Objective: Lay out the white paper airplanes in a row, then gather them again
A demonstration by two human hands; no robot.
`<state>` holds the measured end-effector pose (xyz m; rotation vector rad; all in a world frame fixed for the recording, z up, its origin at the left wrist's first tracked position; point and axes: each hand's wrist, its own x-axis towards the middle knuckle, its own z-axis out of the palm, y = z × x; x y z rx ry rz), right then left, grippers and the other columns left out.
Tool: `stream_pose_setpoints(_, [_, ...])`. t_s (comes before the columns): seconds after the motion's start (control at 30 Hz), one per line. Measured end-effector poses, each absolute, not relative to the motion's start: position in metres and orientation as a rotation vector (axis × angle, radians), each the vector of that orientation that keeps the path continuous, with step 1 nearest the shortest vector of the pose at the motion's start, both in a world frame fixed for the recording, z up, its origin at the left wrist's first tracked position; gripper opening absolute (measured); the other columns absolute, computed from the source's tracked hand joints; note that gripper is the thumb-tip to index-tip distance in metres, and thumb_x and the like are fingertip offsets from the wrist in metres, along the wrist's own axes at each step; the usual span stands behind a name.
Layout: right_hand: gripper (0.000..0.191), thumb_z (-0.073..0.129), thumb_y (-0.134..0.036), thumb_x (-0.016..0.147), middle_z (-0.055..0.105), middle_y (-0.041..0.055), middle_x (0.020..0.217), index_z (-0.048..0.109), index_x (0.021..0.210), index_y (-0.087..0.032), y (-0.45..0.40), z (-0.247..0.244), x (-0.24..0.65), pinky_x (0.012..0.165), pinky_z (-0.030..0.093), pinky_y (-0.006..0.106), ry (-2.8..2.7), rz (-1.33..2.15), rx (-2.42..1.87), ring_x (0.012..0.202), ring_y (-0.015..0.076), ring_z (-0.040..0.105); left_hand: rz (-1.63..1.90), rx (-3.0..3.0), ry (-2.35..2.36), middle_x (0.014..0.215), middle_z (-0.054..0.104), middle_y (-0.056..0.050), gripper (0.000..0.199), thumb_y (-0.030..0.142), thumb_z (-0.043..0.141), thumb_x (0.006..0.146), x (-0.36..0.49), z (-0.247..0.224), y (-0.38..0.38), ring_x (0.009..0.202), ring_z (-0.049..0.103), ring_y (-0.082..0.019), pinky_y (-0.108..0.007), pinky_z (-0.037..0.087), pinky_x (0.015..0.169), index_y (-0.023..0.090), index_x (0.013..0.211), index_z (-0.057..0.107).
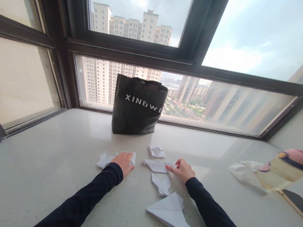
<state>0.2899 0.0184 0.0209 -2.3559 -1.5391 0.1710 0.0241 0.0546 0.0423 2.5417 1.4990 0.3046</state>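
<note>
Several white folded-paper pieces lie on the pale speckled surface. My left hand (123, 163) is palm down over some folded papers (101, 160), its fingers together and thumb apart. Part of those papers is hidden beneath it. My right hand (182, 170) has thumb and forefinger closed at the right end of a long flat folded paper (154, 165). Just behind that piece sits a small square folded paper (157, 151). A winged folded paper (161, 184) lies in front, and nearest me is a large pointed folded paper (170, 212).
A black bag (138, 107) with white lettering stands upright by the window frame (135, 52). At the right are a pink and yellow bottle (286, 169), lying tilted, a crumpled white tissue (245, 173) and a dark flat object with a light edge (298, 204).
</note>
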Motion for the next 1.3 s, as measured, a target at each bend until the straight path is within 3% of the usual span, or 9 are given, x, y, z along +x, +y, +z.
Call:
stream_pose_setpoints(0.23, [0.036,0.046,-0.058,0.067,0.059,0.0010,0.071,0.045,0.060,-0.022,0.005,0.052,0.287,0.062,0.034,0.033,-1.578,0.070,-2.285,0.079,0.0239,0.053,0.450,2.457,1.540,0.082,0.065,-0.009,0.019,0.023,0.042,0.081,0.019,0.048,0.053,0.080,0.060,-0.024,-0.035,0.043,0.072,0.018,0.083,0.060])
stream_pose_setpoints(0.37, [0.034,0.043,-0.056,0.071,0.060,-0.0004,0.073,0.048,0.063,-0.023,-0.013,0.064,0.276,0.066,0.035,0.034,-1.658,0.102,-2.066,0.073,0.0195,0.053,0.711,2.280,1.611,0.079,0.064,-0.007,0.017,0.021,0.043,0.079,0.009,0.067,0.056,0.079,0.060,-0.023,-0.034,0.041,0.073,0.020,0.081,0.060])
stream_pose_setpoints(0.47, [0.032,0.043,-0.054,0.071,0.062,0.0029,0.078,0.053,0.072,-0.023,-0.023,0.073,0.262,0.064,0.039,0.033,-1.702,0.299,-1.822,0.073,0.0192,0.054,0.948,2.090,1.559,0.082,0.063,-0.005,0.020,0.024,0.039,0.080,0.009,0.083,0.057,0.081,0.059,-0.020,-0.029,0.043,0.074,0.018,0.089,0.056])
stream_pose_setpoints(0.67, [0.048,0.046,-0.054,0.069,0.064,0.0065,0.084,0.050,0.100,-0.018,-0.009,0.092,0.232,0.054,0.044,0.026,-1.605,0.803,-1.497,0.073,0.0176,0.059,1.062,1.732,1.168,0.069,0.063,0.000,0.031,0.030,0.029,0.085,0.040,0.089,0.051,0.059,0.062,-0.012,-0.020,0.050,0.052,0.014,0.097,0.052])
stream_pose_setpoints(0.77, [0.045,0.051,-0.055,0.064,0.062,0.0024,0.061,0.057,0.082,-0.015,0.012,0.099,0.232,0.043,0.041,0.022,-1.578,0.864,-1.527,0.055,0.0144,0.058,1.044,1.623,1.070,0.064,0.062,0.001,0.029,0.031,0.032,0.086,0.057,0.086,0.052,0.054,0.061,-0.011,-0.021,0.052,0.050,0.014,0.094,0.053])
stream_pose_setpoints(0.87, [0.038,0.055,-0.052,0.062,0.058,-0.0008,0.051,0.059,0.063,-0.015,0.036,0.102,0.242,0.047,0.042,0.022,-1.586,0.810,-1.590,0.050,0.0113,0.055,1.011,1.570,1.057,0.066,0.061,0.000,0.024,0.029,0.037,0.085,0.071,0.087,0.063,0.057,0.060,-0.011,-0.022,0.052,0.050,0.013,0.096,0.051])
stream_pose_setpoints(1.03, [0.029,0.057,-0.040,0.070,0.057,-0.0008,0.050,0.059,0.058,-0.014,0.076,0.096,0.264,0.052,0.044,0.021,-1.610,0.768,-1.786,0.053,0.0107,0.054,0.858,1.587,1.176,0.095,0.057,-0.005,0.024,0.027,0.047,0.083,0.095,0.080,0.099,0.078,0.057,-0.015,-0.032,0.049,0.065,0.014,0.103,0.049])
stream_pose_setpoints(1.1, [0.027,0.055,-0.035,0.074,0.058,0.0002,0.055,0.059,0.060,-0.013,0.087,0.089,0.270,0.054,0.045,0.022,-1.622,0.764,-1.897,0.055,0.0109,0.055,0.769,1.604,1.238,0.104,0.052,-0.006,0.026,0.027,0.047,0.083,0.105,0.072,0.112,0.086,0.055,-0.017,-0.036,0.047,0.071,0.015,0.105,0.049])
stream_pose_setpoints(1.3, [0.023,0.047,-0.029,0.083,0.055,0.0038,0.100,0.052,0.101,-0.016,0.101,0.064,0.281,0.069,0.047,0.033,-1.640,0.780,-2.149,0.081,0.0146,0.056,0.590,1.678,1.385,0.106,0.052,-0.006,0.027,0.028,0.048,0.083,0.128,0.049,0.130,0.088,0.054,-0.018,-0.037,0.046,0.073,0.015,0.107,0.048])
